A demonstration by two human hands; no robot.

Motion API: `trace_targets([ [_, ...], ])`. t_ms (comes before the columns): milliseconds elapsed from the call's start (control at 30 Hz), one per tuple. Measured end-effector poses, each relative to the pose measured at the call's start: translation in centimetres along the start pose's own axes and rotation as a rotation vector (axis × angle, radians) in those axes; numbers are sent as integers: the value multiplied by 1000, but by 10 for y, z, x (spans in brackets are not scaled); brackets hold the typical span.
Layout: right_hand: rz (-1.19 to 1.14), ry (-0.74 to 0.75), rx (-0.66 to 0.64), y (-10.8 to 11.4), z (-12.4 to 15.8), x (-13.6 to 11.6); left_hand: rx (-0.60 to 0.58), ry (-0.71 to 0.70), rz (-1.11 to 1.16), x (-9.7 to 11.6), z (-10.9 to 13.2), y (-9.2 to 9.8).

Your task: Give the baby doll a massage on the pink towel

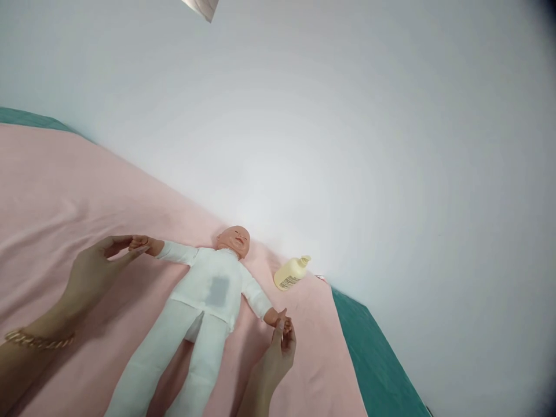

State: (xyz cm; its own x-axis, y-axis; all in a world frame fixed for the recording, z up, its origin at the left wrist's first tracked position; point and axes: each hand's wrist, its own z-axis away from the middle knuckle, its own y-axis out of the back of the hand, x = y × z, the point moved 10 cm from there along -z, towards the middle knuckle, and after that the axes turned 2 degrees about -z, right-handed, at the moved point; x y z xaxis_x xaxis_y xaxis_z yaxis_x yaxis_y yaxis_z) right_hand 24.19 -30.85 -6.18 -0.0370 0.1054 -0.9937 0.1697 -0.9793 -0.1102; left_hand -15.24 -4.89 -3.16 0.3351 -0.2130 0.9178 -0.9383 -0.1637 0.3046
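Observation:
A baby doll (208,295) in white clothes lies on its back on a pink blanket (65,202), arms stretched out to both sides. My left hand (98,272), with a gold bracelet at the wrist, pinches the doll's small hand at the left. My right hand (278,347) is closed around the doll's other hand lower right. The doll's legs run toward the bottom edge.
A pale yellow pump bottle (291,272) lies on its side on the blanket just right of the doll's head. A teal sheet (373,353) shows beyond the blanket's right edge. A white wall (325,116) fills the upper view.

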Motion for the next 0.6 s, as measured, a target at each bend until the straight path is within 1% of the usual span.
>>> trace_targets([
  [67, -16, 38, -1, -1, 1, -5, 39, 55, 44, 2, 4, 1],
  [100, -14, 56, -9, -2, 1, -7, 45, 59, 65, 5, 4, 0],
  [200, 1, 111, -52, -9, -6, -15, 39, -7, 93, 18, -1, -5],
  [267, -1, 166, -100, -18, -13, -25, 40, -62, 85, 27, -12, -9],
  [333, -7, 234, -154, -31, -23, -39, 34, -122, 91, 37, -28, -16],
  [400, -22, 301, -222, -52, -36, -53, -8, -142, 132, 48, -47, -30],
  [500, -83, 376, -360, -95, -61, -70, -129, -71, 227, 59, -77, -62],
  [567, -105, 360, -474, -130, -81, -71, -211, -1, 263, 64, -94, -85],
  [600, -102, 316, -531, -148, -91, -66, -256, 20, 271, 66, -101, -98],
])
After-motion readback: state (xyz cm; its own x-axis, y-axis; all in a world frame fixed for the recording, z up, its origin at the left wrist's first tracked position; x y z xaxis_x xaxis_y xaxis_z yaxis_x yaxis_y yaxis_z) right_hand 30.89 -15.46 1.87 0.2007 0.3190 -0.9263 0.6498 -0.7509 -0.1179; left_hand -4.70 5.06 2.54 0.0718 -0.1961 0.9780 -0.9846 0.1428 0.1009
